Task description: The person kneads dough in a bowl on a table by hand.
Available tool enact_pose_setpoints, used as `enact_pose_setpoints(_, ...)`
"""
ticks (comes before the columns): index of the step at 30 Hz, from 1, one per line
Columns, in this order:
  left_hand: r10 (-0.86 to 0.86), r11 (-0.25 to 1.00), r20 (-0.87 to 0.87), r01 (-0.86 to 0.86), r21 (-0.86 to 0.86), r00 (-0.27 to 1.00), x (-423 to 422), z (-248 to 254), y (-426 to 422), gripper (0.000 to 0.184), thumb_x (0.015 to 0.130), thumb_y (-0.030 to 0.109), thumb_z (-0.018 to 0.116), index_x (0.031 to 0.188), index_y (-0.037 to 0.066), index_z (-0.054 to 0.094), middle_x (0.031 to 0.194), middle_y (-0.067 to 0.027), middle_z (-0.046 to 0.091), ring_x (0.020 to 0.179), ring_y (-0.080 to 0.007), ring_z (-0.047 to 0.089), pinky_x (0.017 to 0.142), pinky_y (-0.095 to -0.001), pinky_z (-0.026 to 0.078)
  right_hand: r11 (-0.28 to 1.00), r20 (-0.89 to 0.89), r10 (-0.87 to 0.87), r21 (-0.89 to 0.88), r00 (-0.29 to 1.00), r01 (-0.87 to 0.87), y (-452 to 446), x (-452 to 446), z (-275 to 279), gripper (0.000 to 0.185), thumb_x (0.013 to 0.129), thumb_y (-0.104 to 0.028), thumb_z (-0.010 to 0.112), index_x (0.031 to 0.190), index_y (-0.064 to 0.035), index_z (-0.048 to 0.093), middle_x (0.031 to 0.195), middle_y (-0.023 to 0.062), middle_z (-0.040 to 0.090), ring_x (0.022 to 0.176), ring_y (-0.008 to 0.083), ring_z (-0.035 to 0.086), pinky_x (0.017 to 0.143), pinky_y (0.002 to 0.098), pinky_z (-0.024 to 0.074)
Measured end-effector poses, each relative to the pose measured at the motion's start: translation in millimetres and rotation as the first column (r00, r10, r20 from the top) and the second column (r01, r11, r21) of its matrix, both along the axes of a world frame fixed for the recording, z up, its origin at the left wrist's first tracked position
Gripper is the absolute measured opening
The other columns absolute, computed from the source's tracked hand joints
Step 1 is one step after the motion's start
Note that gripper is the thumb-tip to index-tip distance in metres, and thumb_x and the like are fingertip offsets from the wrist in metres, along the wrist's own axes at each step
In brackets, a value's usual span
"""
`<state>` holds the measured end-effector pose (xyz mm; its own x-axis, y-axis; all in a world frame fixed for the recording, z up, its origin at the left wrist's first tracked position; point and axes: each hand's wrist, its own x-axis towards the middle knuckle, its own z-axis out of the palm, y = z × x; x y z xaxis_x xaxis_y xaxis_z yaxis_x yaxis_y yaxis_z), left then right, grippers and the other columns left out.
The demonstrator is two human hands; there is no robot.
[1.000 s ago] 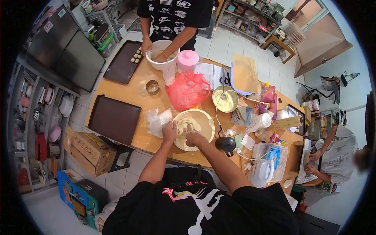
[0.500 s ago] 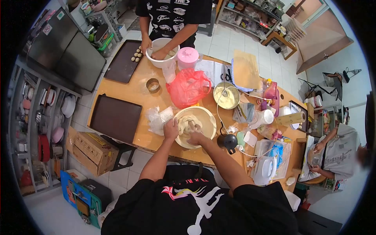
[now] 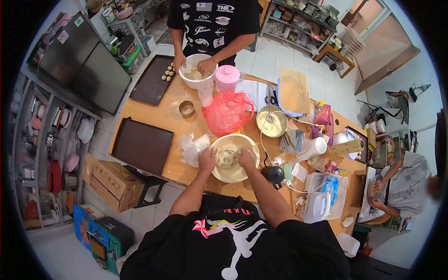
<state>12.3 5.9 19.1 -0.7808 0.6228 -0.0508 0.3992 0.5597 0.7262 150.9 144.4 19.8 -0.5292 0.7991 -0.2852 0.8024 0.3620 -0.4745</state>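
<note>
A wide cream bowl [image 3: 234, 176] holds pale, soft dough [image 3: 226, 156] and stands near the table's front edge. My left hand [image 3: 206, 159] is at the bowl's left rim, its fingers curled toward the inside. At the right side of the bowl is my right hand [image 3: 245, 157], fingers bent over the inner wall and apart from the main dough mass. What the fingertips of either hand hold, if anything, is too small to make out. A red plastic bag [image 3: 227, 112] lies just behind the bowl, and a clear bag [image 3: 190, 150] touches its left side.
Across the wooden table [image 3: 161, 105], a person works in a white bowl [image 3: 195, 83]. Two dark trays [image 3: 143, 145] lie left. A metal bowl [image 3: 272, 123], a black mixer part [image 3: 274, 175] and a clear container [image 3: 322, 205] are right. Another person sits far right.
My right hand has moved from the dough to the bowl's right side. My left hand stays at the left rim. The person opposite has lifted a hand higher in the white bowl.
</note>
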Motion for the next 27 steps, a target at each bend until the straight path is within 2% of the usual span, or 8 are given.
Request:
enact_pose_setpoints(3,0.005,1.0,-0.001,-0.005,-0.024,1.0,-0.4,-5.0,-0.6,0.04,0.098,0.035,0.044,0.086,0.0,0.059,0.083,-0.0261,0.063,0.082,-0.047,0.059,0.075,-0.0548,0.044,0.959,-0.146,-0.277,-0.105,0.95,0.264,-10.0,-28.3,-33.3,0.046,0.081,-0.032,0.062,0.11,0.0041,0.063,0.105,0.027,0.064,0.101,0.0371,0.062,0.091,0.0445,0.047)
enact_pose_setpoints(6,0.002,1.0,0.0,-0.002,0.011,1.0,-0.8,-11.2,-1.3,0.04,0.098,0.034,0.044,0.085,0.0,0.058,0.083,-0.0264,0.062,0.082,-0.047,0.059,0.073,-0.0549,0.044,0.855,-0.247,-0.27,-0.506,0.931,0.114,-11.2,-33.1,-34.0,0.039,0.082,-0.028,0.062,0.111,-0.0009,0.063,0.11,0.0281,0.061,0.103,0.0397,0.06,0.091,0.0459,0.0462)
enact_pose_setpoints(9,0.002,0.998,-0.002,-0.002,0.062,1.0,-2.2,-20.3,-3.2,0.04,0.099,0.034,0.045,0.082,0.0,0.057,0.081,-0.0268,0.062,0.081,-0.0473,0.059,0.072,-0.0548,0.044,0.977,-0.173,0.185,-0.074,0.967,-0.2,-33.6,-32.6,47.6,0.037,0.08,-0.029,0.064,0.108,-0.0046,0.064,0.118,0.0273,0.057,0.11,0.0424,0.054,0.096,0.0456,0.0438)
enact_pose_setpoints(13,-0.044,0.997,0.04,0.041,0.061,0.998,-6.1,-16.3,-3.2,0.04,0.099,0.033,0.045,0.081,-0.001,0.056,0.079,-0.0274,0.061,0.078,-0.0481,0.058,0.071,-0.0545,0.044,0.844,-0.259,0.529,0.057,0.808,-0.534,-40.0,-10.4,51.3,0.031,0.08,-0.029,0.065,0.103,-0.0072,0.065,0.119,0.0235,0.058,0.113,0.0421,0.052,0.095,0.0461,0.0438)
enact_pose_setpoints(14,-0.042,0.997,0.034,0.039,0.063,0.999,-5.1,-13.0,-1.8,0.04,0.099,0.033,0.045,0.081,-0.001,0.056,0.078,-0.0276,0.061,0.078,-0.0482,0.058,0.071,-0.0544,0.044,0.744,-0.32,0.65,0.081,0.69,-0.663,-35.2,-5.3,47.6,0.029,0.082,-0.028,0.064,0.101,-0.0062,0.065,0.113,0.0219,0.062,0.11,0.0391,0.056,0.093,0.0463,0.0449)
enact_pose_setpoints(17,-0.037,0.997,0.042,0.034,0.068,0.998,-3.0,-5.4,1.2,0.039,0.099,0.033,0.046,0.081,-0.001,0.056,0.078,-0.028,0.061,0.078,-0.0483,0.058,0.071,-0.0542,0.044,0.734,-0.216,0.662,-0.011,0.718,-0.679,-38.0,12.1,46.7,0.031,0.082,-0.032,0.064,0.098,-0.0055,0.065,0.111,0.0178,0.063,0.106,0.0352,0.059,0.091,0.0473,0.0461)
enact_pose_setpoints(20,-0.05,0.996,0.057,0.045,0.074,0.997,-4.1,-9.8,-0.7,0.038,0.098,0.033,0.046,0.083,-0.001,0.057,0.08,-0.0279,0.061,0.081,-0.0478,0.059,0.072,-0.0544,0.045,0.725,0.005,0.682,-0.139,0.731,-0.675,-48.4,10.9,97.5,0.04,0.08,-0.033,0.068,0.108,-0.0062,0.058,0.105,0.0196,0.064,0.095,0.0374,0.063,0.085,0.0475,0.0501)
enact_pose_setpoints(27,-0.111,0.993,0.001,0.111,0.039,0.994,-0.4,-0.9,5.3,0.036,0.097,0.033,0.047,0.091,-0.001,0.06,0.087,-0.0249,0.064,0.085,-0.0469,0.059,0.075,-0.0542,0.045,0.905,0.264,0.423,-0.173,0.867,-0.389,-66.7,-1.7,70.8,0.069,0.077,-0.041,0.074,0.128,-0.0108,0.038,0.109,0.024,0.06,0.1,0.0429,0.062,0.085,0.0507,0.0502)
